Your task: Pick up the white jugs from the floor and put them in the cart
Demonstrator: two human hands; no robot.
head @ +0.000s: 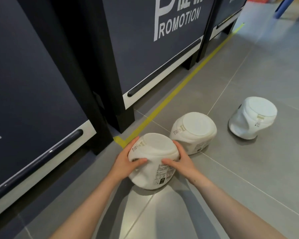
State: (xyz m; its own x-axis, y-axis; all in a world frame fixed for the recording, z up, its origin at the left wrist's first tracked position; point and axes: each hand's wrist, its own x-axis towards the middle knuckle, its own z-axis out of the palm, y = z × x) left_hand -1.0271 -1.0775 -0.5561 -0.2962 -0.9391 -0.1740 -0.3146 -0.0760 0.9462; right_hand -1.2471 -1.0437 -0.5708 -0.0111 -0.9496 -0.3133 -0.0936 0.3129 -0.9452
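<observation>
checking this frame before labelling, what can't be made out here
- Cart: absent from the head view, so its place is unknown.
- Nearest white plastic jug: underside hidden; left hand and right hand cover its sides.
- Label print on middle white jug and far dented white jug: too small.

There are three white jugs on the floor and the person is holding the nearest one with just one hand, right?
Not quite. The head view shows three white jugs on the floor, but the nearest jug is held with both hands: the left hand grips one side and the right hand grips the other. The middle jug and the far jug are untouched.
</observation>
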